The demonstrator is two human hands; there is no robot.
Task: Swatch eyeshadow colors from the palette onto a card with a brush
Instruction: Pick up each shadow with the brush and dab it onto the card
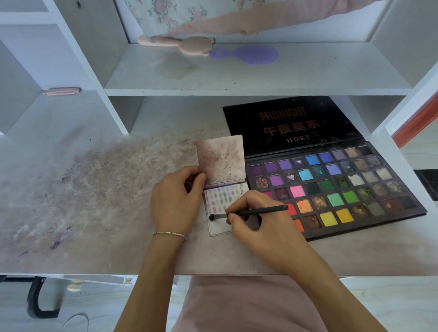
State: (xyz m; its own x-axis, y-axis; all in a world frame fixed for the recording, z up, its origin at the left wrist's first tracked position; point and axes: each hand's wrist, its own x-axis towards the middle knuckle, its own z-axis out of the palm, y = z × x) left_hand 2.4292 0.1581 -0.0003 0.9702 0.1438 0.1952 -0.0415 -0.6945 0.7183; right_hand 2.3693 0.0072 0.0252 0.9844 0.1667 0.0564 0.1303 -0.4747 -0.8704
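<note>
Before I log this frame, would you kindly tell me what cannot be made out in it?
All in the head view:
- Bottom-left pans of the black multicolour eyeshadow palette: covered by the right hand.
- Right part of the white swatch card: under that hand.
- Colour on the tip of the thin black brush: too small and dark.
- Pink fabric-like item on the left shelf: too blurred to identify.

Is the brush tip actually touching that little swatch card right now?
Touching. In the head view the brush lies nearly flat, its dark tip resting on the bare lower part of the swatch card, no gap showing.
</note>
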